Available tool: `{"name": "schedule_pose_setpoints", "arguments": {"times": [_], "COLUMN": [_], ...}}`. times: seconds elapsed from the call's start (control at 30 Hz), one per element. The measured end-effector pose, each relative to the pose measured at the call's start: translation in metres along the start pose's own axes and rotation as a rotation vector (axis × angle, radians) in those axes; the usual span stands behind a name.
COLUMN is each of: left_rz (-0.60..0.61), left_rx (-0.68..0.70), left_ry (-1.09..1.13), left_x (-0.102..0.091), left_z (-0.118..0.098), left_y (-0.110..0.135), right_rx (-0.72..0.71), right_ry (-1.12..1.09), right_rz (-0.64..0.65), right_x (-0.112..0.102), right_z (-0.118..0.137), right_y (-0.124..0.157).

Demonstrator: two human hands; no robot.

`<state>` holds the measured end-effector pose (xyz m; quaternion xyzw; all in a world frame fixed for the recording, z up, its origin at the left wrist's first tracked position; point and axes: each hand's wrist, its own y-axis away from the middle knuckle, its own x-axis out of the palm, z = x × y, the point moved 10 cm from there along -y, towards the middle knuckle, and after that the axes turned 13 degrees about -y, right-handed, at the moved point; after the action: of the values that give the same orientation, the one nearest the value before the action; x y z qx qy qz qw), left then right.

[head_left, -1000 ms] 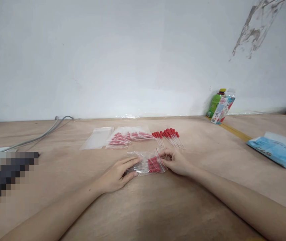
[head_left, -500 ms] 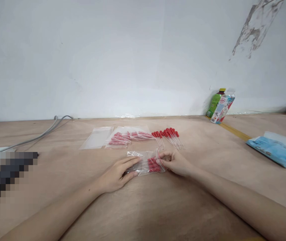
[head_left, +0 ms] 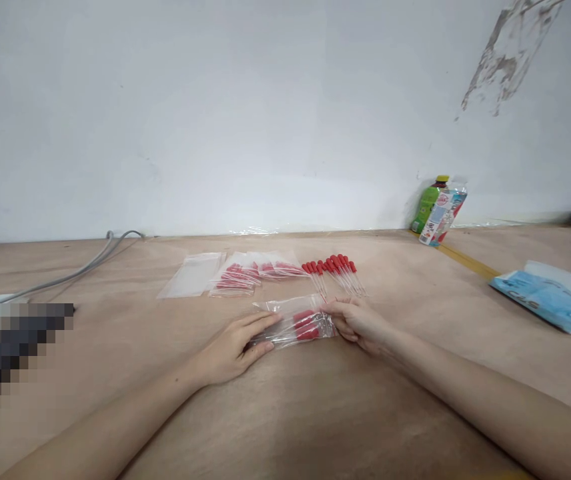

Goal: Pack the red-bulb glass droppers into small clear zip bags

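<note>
Left hand [head_left: 238, 343]: open and flat, fingers stretched out, pressing the left end of a small clear bag [head_left: 285, 313] onto the worktop [head_left: 285, 413].
Right hand [head_left: 360, 323]: fingertips closed in a pinch on the bag's right end.
Bag's place: lying on the worktop between the two hands, straight in front of the person.
Bag's contents: red-bulbed droppers [head_left: 305, 323], bulbs towards the right hand. Three or four bulbs show, and the creased film hides the exact count.
Handling: light, limp and slick by the look of it. The thin clear stems inside seem brittle, so the film edges look like safer holds than a squeeze across the middle.
Loose droppers [head_left: 335, 273]: one row just beyond the right hand, roughly ten, too crowded to count surely.
Filled bags [head_left: 250, 273]: an overlapping pile, at least three.
Empty bags [head_left: 193, 275]: a flat stack left of the pile, number unclear.
Farther off: one blue packet [head_left: 550, 300], one grey cable [head_left: 80, 270], one green bottle [head_left: 428, 207] and one printed pouch [head_left: 443, 217] by the wall.
</note>
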<state>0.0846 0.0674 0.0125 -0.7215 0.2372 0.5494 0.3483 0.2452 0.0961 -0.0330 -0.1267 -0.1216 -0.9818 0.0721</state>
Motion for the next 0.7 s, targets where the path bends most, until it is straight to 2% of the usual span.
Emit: {"name": "schedule_pose_setpoints", "arguments": {"times": [0.13,0.2,0.33,0.4,0.5,0.7], "left_rz": [0.015,0.023,0.04,0.027,0.017,0.005], "left_rx": [0.023,0.048,0.069,0.073,0.067,0.045], "left_ry": [0.001,-0.002,-0.002,-0.003,0.002,0.048], "left_x": [0.001,0.002,0.005,0.003,0.001,-0.002], "left_z": [-0.001,-0.003,-0.004,-0.005,-0.005,-0.006], "left_y": [0.0,0.0,0.0,0.0,0.0,0.001], "right_rx": [0.028,-0.005,-0.307,-0.407,-0.378,-0.271], "right_ry": [0.119,0.212,0.576,0.828,1.062,1.148], "right_rz": [0.03,0.0,-0.258,-0.321,-0.341,-0.421], "right_x": [-0.007,-0.018,-0.049,-0.047,-0.037,-0.022], "right_z": [0.0,0.007,0.055,0.074,0.08,0.079], "right_y": [-0.005,-0.012,-0.025,-0.032,-0.05,-0.073]}}
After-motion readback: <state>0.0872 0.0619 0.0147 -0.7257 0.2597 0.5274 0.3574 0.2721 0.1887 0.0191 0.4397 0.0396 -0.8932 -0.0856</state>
